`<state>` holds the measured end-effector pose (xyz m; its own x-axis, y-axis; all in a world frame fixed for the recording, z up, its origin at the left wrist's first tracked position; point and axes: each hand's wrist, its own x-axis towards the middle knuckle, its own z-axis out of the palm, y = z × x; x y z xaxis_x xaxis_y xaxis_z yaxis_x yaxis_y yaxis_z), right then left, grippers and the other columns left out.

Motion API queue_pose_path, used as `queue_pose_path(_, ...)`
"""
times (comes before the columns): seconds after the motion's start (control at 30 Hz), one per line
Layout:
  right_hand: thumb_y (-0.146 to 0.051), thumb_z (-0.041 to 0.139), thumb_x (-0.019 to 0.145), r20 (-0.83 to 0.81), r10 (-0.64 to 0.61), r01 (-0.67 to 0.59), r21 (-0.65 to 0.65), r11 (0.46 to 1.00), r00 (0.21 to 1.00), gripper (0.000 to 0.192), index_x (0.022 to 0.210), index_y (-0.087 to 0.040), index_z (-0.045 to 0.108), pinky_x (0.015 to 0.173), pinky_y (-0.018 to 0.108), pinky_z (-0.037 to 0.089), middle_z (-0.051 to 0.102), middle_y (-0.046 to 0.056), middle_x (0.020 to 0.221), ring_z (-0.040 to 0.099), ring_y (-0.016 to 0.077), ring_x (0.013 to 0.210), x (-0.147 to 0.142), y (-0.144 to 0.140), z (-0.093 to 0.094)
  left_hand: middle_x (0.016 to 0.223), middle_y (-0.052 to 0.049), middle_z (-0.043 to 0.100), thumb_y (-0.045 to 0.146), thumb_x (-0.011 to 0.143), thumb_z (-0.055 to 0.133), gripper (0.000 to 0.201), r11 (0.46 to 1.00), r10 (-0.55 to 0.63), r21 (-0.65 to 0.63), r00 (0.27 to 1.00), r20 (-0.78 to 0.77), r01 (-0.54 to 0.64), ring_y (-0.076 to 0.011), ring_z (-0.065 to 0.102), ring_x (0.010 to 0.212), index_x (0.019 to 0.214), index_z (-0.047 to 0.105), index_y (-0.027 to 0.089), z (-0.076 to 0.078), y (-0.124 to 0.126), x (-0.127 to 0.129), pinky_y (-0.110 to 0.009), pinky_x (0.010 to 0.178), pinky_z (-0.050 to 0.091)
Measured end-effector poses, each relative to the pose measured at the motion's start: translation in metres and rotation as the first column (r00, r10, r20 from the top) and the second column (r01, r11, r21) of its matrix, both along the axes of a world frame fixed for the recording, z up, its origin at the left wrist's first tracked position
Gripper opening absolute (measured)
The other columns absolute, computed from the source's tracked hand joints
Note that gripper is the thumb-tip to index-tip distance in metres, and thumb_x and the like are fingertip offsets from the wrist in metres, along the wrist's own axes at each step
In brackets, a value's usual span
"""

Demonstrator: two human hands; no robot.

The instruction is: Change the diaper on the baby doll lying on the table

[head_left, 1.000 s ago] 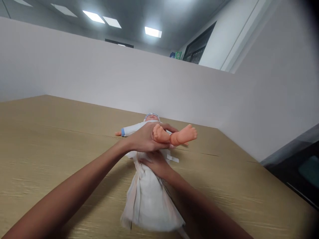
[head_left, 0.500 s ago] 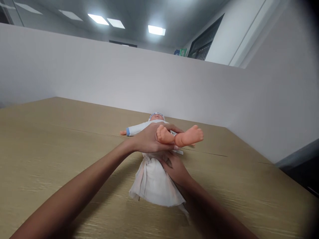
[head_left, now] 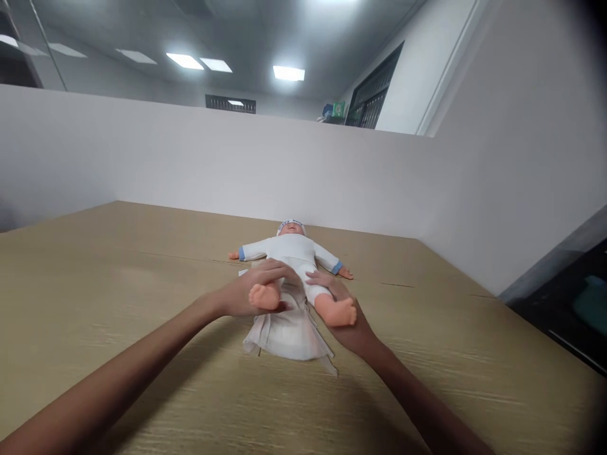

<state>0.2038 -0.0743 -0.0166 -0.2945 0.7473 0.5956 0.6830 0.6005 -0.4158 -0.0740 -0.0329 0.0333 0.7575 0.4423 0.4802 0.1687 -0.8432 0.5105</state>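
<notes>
A baby doll (head_left: 291,248) in a white suit with blue cuffs lies on its back, arms spread, feet toward me. Its legs are parted, the bare feet raised off the table. My left hand (head_left: 253,287) is wrapped round the doll's leg on the left, just behind the foot. Around the other leg curves my right hand (head_left: 348,325), its fingers resting on the thigh and its palm beside the calf. Under the doll's bottom and between the legs, a white diaper (head_left: 291,335) is spread out, its frilled near end toward me and a tab showing at the right.
The wooden table (head_left: 142,253) has thin seams across it. A white partition wall (head_left: 213,158) stands along its far edge, behind the doll's head, and continues on the right. A dark object (head_left: 569,316) is beyond the table's right edge.
The doll's legs were held up together over the diaper. They have come down and apart, and my right hand has moved from beneath the doll to the right leg.
</notes>
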Motion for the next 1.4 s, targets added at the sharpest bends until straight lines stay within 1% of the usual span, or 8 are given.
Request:
queue_pose_path(0.17, -0.013, 0.052, 0.101, 0.217, 0.219, -0.227, 0.015, 0.974, 0.951, 0.037, 0.128, -0.028, 0.074, 0.122, 0.05, 0.048, 0.071, 0.005, 0.147, 0.061, 0.0275, 0.143, 0.033, -0.005, -0.013, 0.149, -0.008, 0.065, 0.025, 0.088, 0.077, 0.049, 0.987, 0.009, 0.16, 0.972, -0.236, 0.03, -0.0358, 0.053, 0.141, 0.135, 0.066, 0.028, -0.038, 0.003, -0.049, -0.055, 0.12, 0.044)
queue_pose_path(0.43, -0.008, 0.048, 0.1, 0.344, 0.195, -0.226, 0.05, 0.973, 0.918, 0.04, 0.125, -0.027, 0.072, 0.122, 0.053, 0.047, 0.068, 0.009, 0.15, 0.055, 0.0254, 0.149, 0.048, 0.002, -0.04, 0.17, -0.002, 0.047, 0.013, 0.08, 0.078, 0.073, 0.989, 0.087, 0.138, 0.948, -0.306, -0.047, -0.0374, 0.036, 0.155, 0.148, 0.057, 0.033, -0.081, -0.006, -0.057, -0.055, 0.121, 0.047)
queue_pose_path(0.7, -0.014, 0.038, 0.108, 0.166, 0.312, -0.274, -0.217, 0.937, 0.936, 0.046, 0.128, -0.032, 0.076, 0.124, 0.045, 0.048, 0.064, 0.006, 0.156, 0.053, 0.0216, 0.151, 0.054, -0.001, -0.025, 0.167, -0.005, 0.051, 0.025, 0.088, 0.081, 0.07, 0.992, 0.037, 0.129, 0.961, -0.273, -0.002, -0.038, 0.04, 0.153, 0.153, 0.056, 0.035, -0.081, -0.002, -0.062, -0.057, 0.122, 0.045)
queue_pose_path(0.87, -0.032, 0.048, 0.111, 0.092, 0.209, -0.167, -0.337, 0.927, 0.974, 0.034, 0.132, -0.029, 0.074, 0.122, 0.05, 0.05, 0.068, 0.008, 0.152, 0.06, 0.0275, 0.145, 0.042, -0.017, -0.006, 0.159, -0.004, 0.059, 0.02, 0.106, 0.051, 0.037, 0.993, 0.12, 0.053, 0.955, -0.27, -0.11, -0.0319, 0.047, 0.147, 0.137, 0.068, 0.032, -0.068, -0.015, -0.056, -0.049, 0.117, 0.049)
queue_pose_path(1.03, -0.063, 0.08, 0.087, 0.368, 0.075, -0.011, -0.171, 0.985, 0.927, 0.085, 0.158, -0.022, 0.054, 0.122, 0.063, 0.046, 0.056, 0.018, 0.163, 0.052, 0.0436, 0.151, 0.01, -0.052, -0.011, 0.156, -0.012, 0.057, 0.062, 0.086, 0.081, 0.063, 0.96, 0.281, 0.102, 0.92, -0.272, -0.262, -0.0443, 0.041, 0.146, 0.134, 0.063, 0.025, -0.072, -0.044, -0.031, -0.062, 0.118, 0.044)
queue_pose_path(1.17, -0.022, 0.065, 0.095, 0.478, 0.002, 0.008, -0.02, 1.0, 0.878, 0.056, 0.151, -0.022, 0.061, 0.119, 0.056, 0.05, 0.057, 0.016, 0.163, 0.054, 0.0381, 0.15, 0.003, -0.058, -0.028, 0.147, -0.009, 0.064, 0.029, 0.095, 0.07, 0.029, 0.916, 0.4, 0.153, 0.882, -0.249, -0.372, -0.0397, 0.048, 0.141, 0.123, 0.067, 0.026, -0.08, -0.048, -0.018, -0.059, 0.115, 0.043)
queue_pose_path(1.3, -0.018, 0.048, 0.102, 0.408, -0.063, 0.122, -0.12, 0.985, 0.911, 0.031, 0.117, -0.026, 0.074, 0.09, 0.042, 0.06, 0.081, 0.011, 0.121, 0.077, 0.0298, 0.108, 0.007, -0.037, -0.013, 0.119, -0.008, 0.075, 0.04, 0.108, 0.053, 0.024, 0.905, 0.419, 0.011, 0.887, -0.196, -0.425, -0.0339, 0.063, 0.115, 0.109, 0.072, 0.026, -0.059, -0.023, -0.015, -0.052, 0.104, 0.049)
queue_pose_path(1.4, -0.036, 0.04, 0.109, 0.252, -0.181, 0.234, -0.2, 0.951, 0.951, 0.034, 0.092, -0.026, 0.067, 0.066, 0.035, 0.05, 0.076, 0.006, 0.082, 0.069, 0.0245, 0.071, 0.004, 0.001, 0.015, 0.112, -0.008, 0.075, 0.059, 0.106, 0.051, 0.041, 0.877, 0.444, -0.18, 0.895, -0.054, -0.446, -0.0316, 0.065, 0.109, 0.101, 0.072, 0.024, -0.033, 0.015, -0.01, -0.046, 0.101, 0.051)
